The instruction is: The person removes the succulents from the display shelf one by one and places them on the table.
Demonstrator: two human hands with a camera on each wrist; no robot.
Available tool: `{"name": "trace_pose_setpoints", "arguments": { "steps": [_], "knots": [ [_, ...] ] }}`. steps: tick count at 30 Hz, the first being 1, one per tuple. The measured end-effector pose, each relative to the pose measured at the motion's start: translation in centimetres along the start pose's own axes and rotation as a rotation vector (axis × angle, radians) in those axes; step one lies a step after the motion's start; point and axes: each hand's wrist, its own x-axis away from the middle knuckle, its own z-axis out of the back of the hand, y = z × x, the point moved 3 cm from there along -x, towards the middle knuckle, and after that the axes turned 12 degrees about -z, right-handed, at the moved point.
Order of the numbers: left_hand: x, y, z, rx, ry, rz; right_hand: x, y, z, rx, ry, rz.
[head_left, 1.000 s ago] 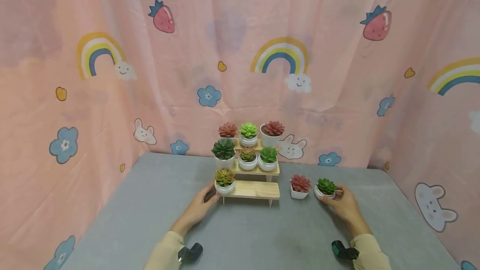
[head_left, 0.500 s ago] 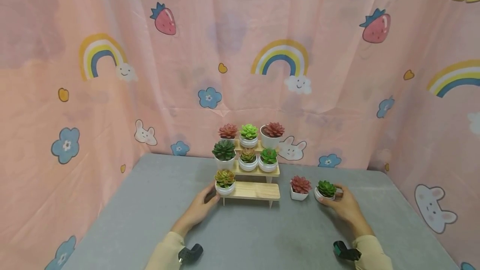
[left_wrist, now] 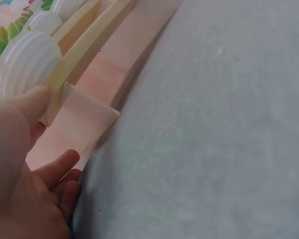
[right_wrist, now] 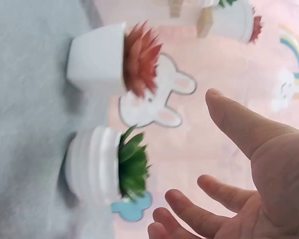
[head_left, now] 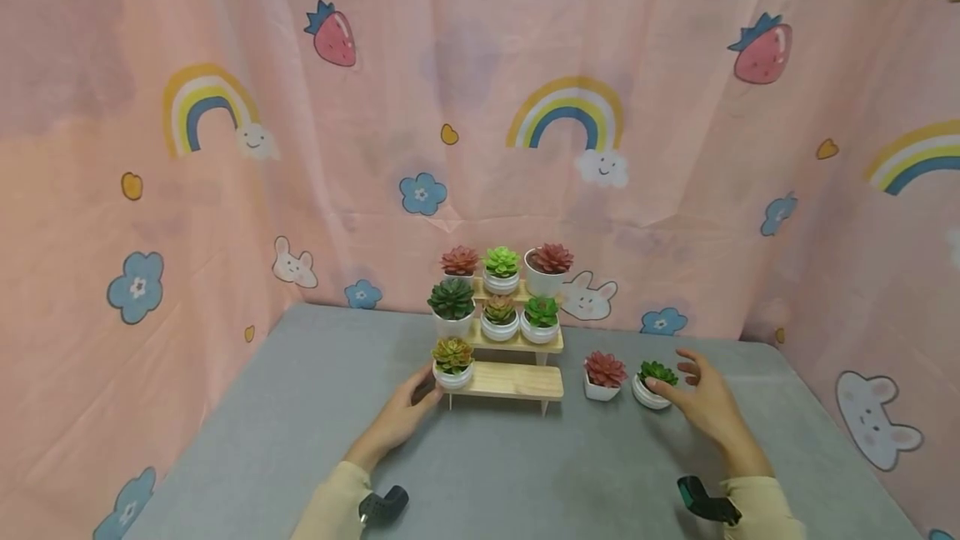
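My left hand [head_left: 401, 415] is at the left end of the lowest step of a wooden tiered stand [head_left: 513, 380], its thumb and fingers at a white ribbed pot with a yellow-green succulent [head_left: 453, 357]. In the left wrist view the thumb lies along the pot's base and the step's end, while the other fingers curl loosely beside the clear leg [left_wrist: 84, 114]. On the table at right stands a green succulent in a white round pot [right_wrist: 97, 164]. My right hand [head_left: 712, 408], fingers spread and holding nothing, is just off that pot, its thumb overlapping it in the head view.
A red succulent in a square white pot [head_left: 602, 377] stands between the stand and the green one. Several potted succulents fill the stand's middle and top steps. A pink patterned curtain [head_left: 480, 182] hangs behind the grey table [head_left: 525, 473].
My right hand has let go of the green succulent's pot and drawn back to the right, its fingers opening. The left hand stays at the stand. The head view shifts slightly.
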Motion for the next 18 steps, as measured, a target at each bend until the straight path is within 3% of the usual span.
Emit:
{"name": "trace_pose_setpoints", "arguments": {
  "steps": [18],
  "knots": [
    [0.2, 0.5, 0.0, -0.009, 0.018, -0.008, 3.0, -4.4, -1.4, 0.035, 0.104, 0.252]
  ]
}}
